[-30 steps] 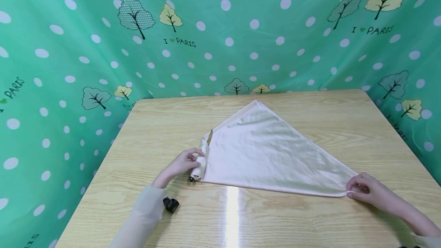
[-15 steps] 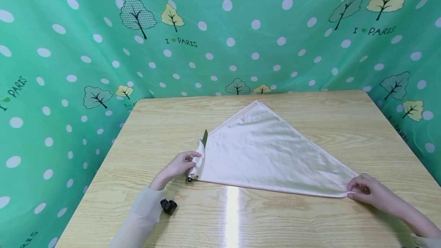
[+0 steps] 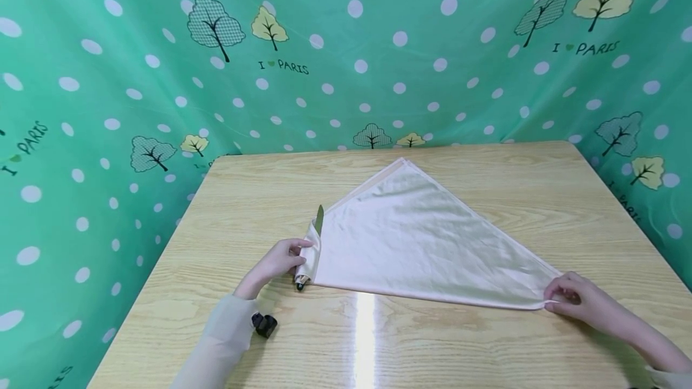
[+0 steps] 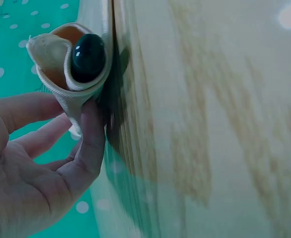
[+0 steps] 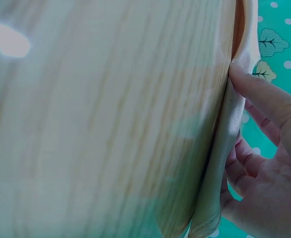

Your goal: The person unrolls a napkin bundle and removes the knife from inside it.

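Note:
A pale satin cloth [image 3: 411, 233], folded to a triangle, lies on the table. Its left end is wound around a long thing that looks like a knife [image 3: 319, 220]: a pointed, olive-green blade shows at the far end of the roll. At the near end, a dark rounded butt pokes out, seen inside the cloth layers [image 4: 51, 52] in the left wrist view. My left hand [image 3: 279, 259] grips this roll between thumb and fingers. Far to the right, my right hand [image 3: 581, 299] pinches the cloth's right corner; the cloth hides the thing's middle.
The wood-grain table [image 3: 465, 347] has a bright glare strip in front of the cloth. A black device [image 3: 264, 324] sits at the left wrist. Green dotted curtain [image 3: 303, 95] surrounds the table's back and sides.
My left hand has shifted slightly left with the roll, and the roll has turned a little, with the blade tip moving left. The right hand stays at its corner.

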Motion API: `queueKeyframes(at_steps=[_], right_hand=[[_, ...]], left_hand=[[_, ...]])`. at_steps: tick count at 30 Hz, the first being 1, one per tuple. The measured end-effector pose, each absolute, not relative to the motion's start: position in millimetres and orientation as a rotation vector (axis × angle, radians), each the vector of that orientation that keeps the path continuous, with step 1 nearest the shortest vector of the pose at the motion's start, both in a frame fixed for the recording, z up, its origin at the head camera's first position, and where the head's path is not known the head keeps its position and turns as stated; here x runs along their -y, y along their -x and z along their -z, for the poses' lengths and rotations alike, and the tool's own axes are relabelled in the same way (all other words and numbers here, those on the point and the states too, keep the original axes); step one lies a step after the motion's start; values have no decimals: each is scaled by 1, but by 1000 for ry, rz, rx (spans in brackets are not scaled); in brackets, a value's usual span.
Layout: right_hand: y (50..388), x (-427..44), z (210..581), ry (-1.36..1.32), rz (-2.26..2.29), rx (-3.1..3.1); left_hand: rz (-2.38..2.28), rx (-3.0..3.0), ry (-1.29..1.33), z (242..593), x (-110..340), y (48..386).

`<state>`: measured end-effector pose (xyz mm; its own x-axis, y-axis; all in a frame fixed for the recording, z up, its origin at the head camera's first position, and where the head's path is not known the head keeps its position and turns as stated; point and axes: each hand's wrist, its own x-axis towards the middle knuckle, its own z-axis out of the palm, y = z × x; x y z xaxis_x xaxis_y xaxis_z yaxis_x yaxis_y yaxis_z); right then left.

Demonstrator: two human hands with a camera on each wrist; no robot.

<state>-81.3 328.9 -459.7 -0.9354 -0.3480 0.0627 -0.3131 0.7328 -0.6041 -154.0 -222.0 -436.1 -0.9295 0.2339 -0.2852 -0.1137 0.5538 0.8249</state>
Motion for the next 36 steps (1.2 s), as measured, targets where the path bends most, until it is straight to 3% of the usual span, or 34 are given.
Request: queueKeyframes(at_steps=[17, 36], right_hand=[[81, -330, 460, 516, 956, -2865], [82, -328, 457, 483, 913, -2861]], left_hand=[[-1169, -2749, -159, 424, 214, 151], [-900, -2813, -417, 419, 202, 140]])
